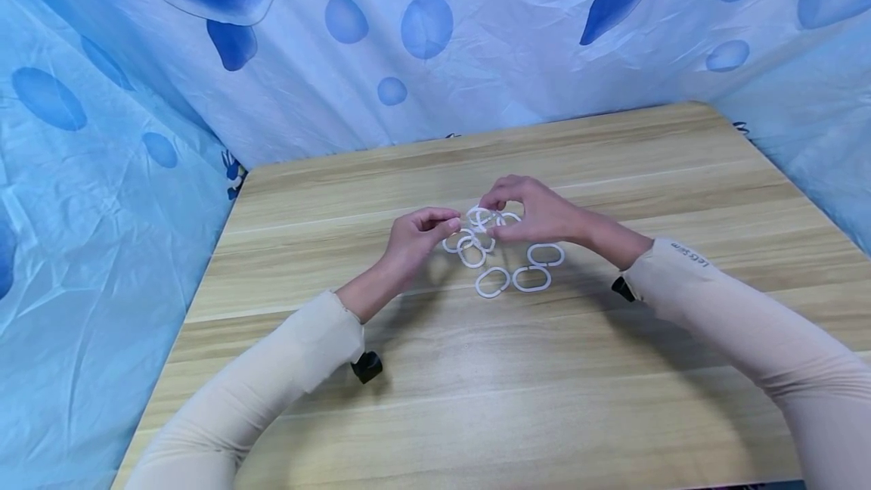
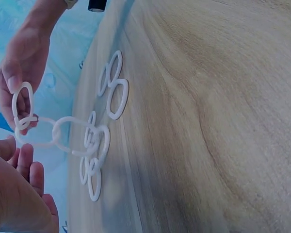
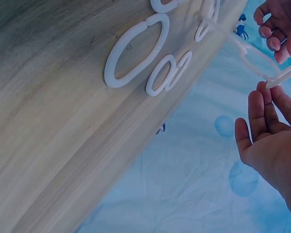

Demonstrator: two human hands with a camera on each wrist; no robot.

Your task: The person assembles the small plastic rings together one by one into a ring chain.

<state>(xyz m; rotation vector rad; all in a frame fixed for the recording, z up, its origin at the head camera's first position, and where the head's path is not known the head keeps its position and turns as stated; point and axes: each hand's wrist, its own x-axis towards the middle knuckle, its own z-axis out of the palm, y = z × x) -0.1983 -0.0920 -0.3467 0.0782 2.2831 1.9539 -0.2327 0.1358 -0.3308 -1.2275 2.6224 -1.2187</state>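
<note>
Thumb and fingertips of my right hand (image 1: 534,210) (image 2: 26,58) (image 3: 274,126) pinch a white oval ring (image 2: 23,85) (image 3: 284,77). Linked rings (image 2: 68,118) hang from it, slanting down to others on the table. Just left of this raised chain, my left hand (image 1: 415,240) (image 2: 19,189) (image 3: 281,24) has its thumb and index tips near each other beside a link; no ring clearly shows between them. Below the hands, overlapping rings (image 1: 471,266) lie on the wood. Whether all of them join is unclear.
Nearer the body, three white rings (image 1: 493,296) (image 1: 531,290) (image 1: 547,245) lie close together on the wooden table (image 1: 435,414). Blue curtains (image 1: 286,97) with sea pictures stand behind and beside the table. A black device (image 1: 367,367) is under the left wrist.
</note>
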